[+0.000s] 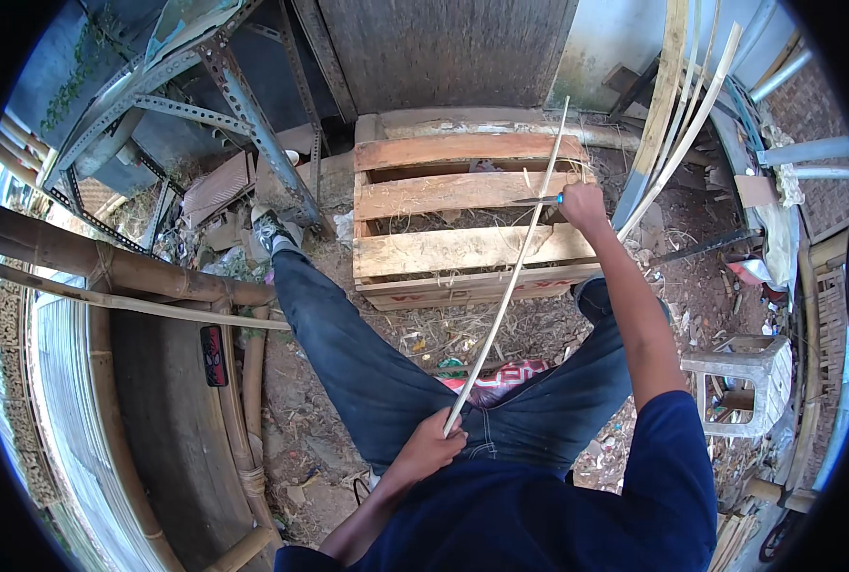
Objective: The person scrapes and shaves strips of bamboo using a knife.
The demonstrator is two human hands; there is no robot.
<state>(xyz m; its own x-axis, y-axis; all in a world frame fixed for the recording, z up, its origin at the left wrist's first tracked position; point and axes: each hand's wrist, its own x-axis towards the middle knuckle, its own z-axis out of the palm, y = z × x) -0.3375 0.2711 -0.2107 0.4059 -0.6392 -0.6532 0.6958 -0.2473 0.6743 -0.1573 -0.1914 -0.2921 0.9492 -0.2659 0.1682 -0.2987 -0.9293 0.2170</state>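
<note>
Head view: red-lettered wooden crate (462, 250) beneath bamboo strip (515, 276).

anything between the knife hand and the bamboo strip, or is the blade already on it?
Nothing visible stands between them. The right hand holds a blue-handled knife whose blade reaches the bamboo strip over the wooden crate. The left hand grips the strip's lower end. Actual blade contact is too small to confirm.
</note>
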